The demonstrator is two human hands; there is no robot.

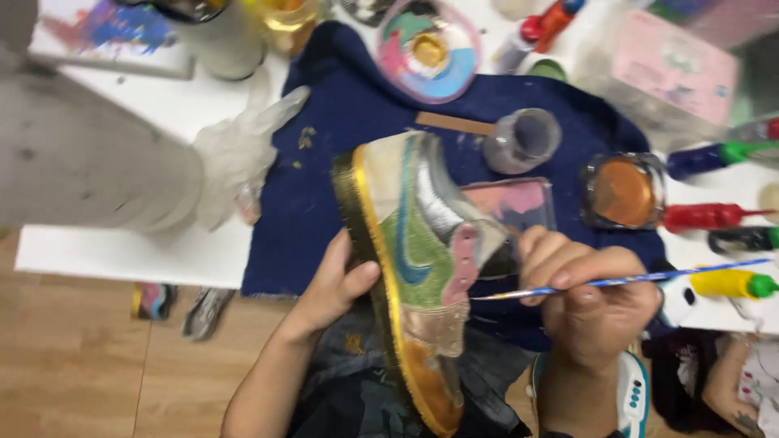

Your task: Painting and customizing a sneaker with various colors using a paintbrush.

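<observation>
White table; painted sneaker lengthwise, toe probably away.

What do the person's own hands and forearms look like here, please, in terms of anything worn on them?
The left hand is bare, with no glove, ring or sleeve showing along the forearm. The right hand is bare too; its wrist carries a broad white band with teal edging and a row of small dark dots. The view is slightly blurred, so finer markings cannot be told.
</observation>
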